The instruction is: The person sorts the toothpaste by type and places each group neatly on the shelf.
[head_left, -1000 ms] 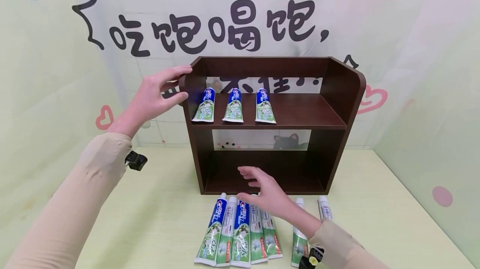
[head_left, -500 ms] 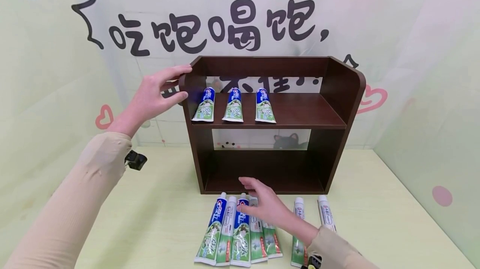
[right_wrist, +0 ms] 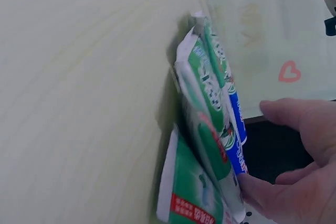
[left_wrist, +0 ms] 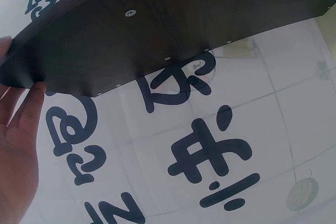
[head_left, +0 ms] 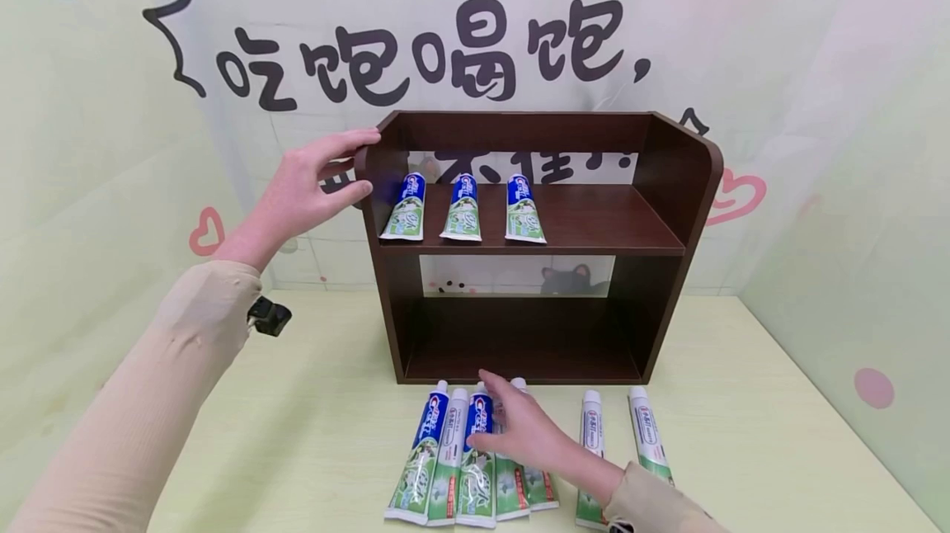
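Note:
My left hand (head_left: 300, 191) holds the upper left side panel of a dark brown two-tier shelf (head_left: 601, 224), thumb and fingers on either side of the board (left_wrist: 121, 35) in the left wrist view. My right hand (head_left: 530, 432) hovers over a row of toothpaste tubes on the table. Its thumb and fingers are spread around the blue-and-green toothpaste tube (head_left: 477, 475); whether the thumb touches it I cannot tell. Beside that tube lie white-and-green toothpaste tubes (head_left: 512, 488), partly hidden by the hand, and another blue-and-green one (head_left: 419, 467) at the left.
Three blue-and-green tubes (head_left: 464, 211) lie spaced along the upper shelf's left part. Two white-and-green tubes, one nearer (head_left: 591, 426) and one farther right (head_left: 649, 434), lie apart on the pale table (head_left: 779, 434). Printed walls enclose the back and sides.
My right hand has lowered from before the lower shelf opening toward the toothpaste tubes, uncovering more of the right-hand tubes. The left hand and the shelf stay put.

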A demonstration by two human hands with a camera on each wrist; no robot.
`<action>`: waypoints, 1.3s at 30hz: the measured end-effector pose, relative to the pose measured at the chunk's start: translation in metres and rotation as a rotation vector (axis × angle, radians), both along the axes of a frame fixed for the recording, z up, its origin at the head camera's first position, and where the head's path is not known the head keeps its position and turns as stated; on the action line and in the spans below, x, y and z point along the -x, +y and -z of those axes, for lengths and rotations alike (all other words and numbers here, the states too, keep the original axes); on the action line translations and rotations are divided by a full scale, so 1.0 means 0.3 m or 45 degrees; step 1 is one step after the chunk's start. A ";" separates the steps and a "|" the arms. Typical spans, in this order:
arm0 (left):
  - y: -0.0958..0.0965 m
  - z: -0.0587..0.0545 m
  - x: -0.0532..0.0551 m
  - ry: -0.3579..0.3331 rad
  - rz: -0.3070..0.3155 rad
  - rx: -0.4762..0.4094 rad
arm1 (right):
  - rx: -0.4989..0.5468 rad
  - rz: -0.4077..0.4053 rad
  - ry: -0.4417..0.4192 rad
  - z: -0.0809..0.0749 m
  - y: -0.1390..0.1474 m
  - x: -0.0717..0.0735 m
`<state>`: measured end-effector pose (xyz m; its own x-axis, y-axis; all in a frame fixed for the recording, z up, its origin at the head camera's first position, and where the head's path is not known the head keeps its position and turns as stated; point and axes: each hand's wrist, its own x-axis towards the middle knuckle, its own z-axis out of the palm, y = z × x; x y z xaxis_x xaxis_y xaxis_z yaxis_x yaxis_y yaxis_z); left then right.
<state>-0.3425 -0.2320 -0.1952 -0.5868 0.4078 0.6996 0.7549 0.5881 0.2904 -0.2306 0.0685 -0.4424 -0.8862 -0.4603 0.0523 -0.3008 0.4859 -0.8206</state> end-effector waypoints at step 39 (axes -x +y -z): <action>0.003 -0.010 -0.011 -0.014 0.006 0.018 | -0.387 -0.169 0.092 -0.033 0.124 -0.014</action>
